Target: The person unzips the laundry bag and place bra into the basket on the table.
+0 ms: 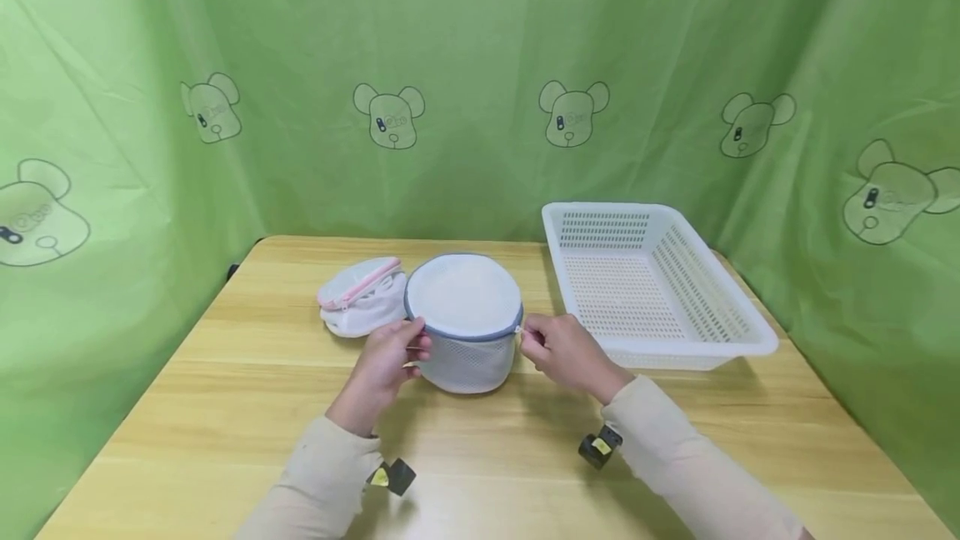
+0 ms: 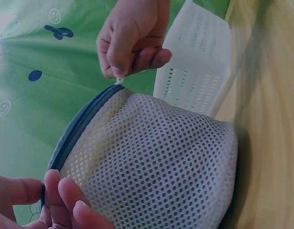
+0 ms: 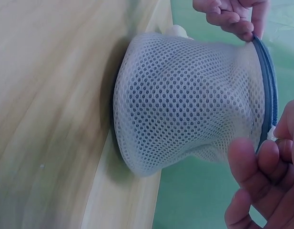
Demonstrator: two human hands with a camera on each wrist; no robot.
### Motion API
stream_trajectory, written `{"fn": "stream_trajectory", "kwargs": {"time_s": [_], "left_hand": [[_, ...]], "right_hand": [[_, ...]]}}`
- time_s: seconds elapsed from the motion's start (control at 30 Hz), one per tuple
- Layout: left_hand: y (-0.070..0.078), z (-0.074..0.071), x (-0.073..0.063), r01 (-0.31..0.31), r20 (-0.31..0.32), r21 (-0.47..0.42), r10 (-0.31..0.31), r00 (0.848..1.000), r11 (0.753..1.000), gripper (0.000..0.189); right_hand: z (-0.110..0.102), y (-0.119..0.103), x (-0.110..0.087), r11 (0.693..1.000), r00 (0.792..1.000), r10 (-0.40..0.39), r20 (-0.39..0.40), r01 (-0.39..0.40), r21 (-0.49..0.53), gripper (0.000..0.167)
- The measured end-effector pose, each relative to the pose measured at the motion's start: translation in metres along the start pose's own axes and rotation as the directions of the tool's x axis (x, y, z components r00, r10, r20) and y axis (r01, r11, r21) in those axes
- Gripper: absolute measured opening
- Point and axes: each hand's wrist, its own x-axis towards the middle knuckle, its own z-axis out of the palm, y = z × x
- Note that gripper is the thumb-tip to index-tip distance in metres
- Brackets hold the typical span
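A round white mesh laundry bag [image 1: 468, 365] with a blue-grey zipper round its top stands upright on the table, its lid lying flat across. At the bag's left front, my left hand [image 1: 386, 361] pinches the zippered rim between thumb and fingers. My right hand [image 1: 566, 348] pinches the small white zipper pull [image 2: 119, 81] at the right side of the rim. In the right wrist view the zipper [image 3: 268, 86] runs between the two hands. The bag's contents are hidden behind the mesh.
Left of the bag and close against it lies a smaller white laundry bag [image 1: 363, 315] with a pink zipper. A white slotted plastic basket [image 1: 660, 348] stands at the right on the wooden table [image 1: 225, 432]. Green curtains [image 1: 480, 173] enclose the back and sides.
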Motion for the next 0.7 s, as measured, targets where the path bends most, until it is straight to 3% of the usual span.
{"fn": "stream_trajectory", "kwargs": {"time_s": [0.13, 0.27, 0.4, 0.53, 0.7], "left_hand": [[-0.007, 0.006, -0.003, 0.011, 0.027, 0.025, -0.012, 1.0, 1.0, 0.025], [-0.017, 0.015, -0.006, 0.031, 0.122, 0.082, -0.041, 0.992, 0.996, 0.031], [-0.021, 0.026, -0.009, 0.013, 0.189, 0.126, -0.037, 0.981, 0.992, 0.034], [-0.021, 0.034, -0.009, -0.006, 0.208, 0.144, -0.024, 0.978, 0.99, 0.035], [-0.02, 0.04, -0.008, -0.005, 0.207, 0.155, -0.028, 0.978, 0.988, 0.032]], "right_hand": [[0.002, -0.002, -0.001, 1.0, 1.0, 0.001, 0.009, -0.001, 0.023, 0.027], [0.006, -0.004, -0.001, 0.998, 0.999, -0.041, -0.001, 0.041, 0.049, 0.028], [0.01, -0.011, -0.002, 0.993, 0.994, -0.105, -0.021, 0.106, 0.044, 0.029], [0.012, -0.021, -0.002, 0.986, 0.987, -0.159, -0.021, 0.16, 0.044, 0.027], [0.014, -0.027, -0.003, 0.985, 0.985, -0.17, 0.009, 0.17, 0.031, 0.025]]}}
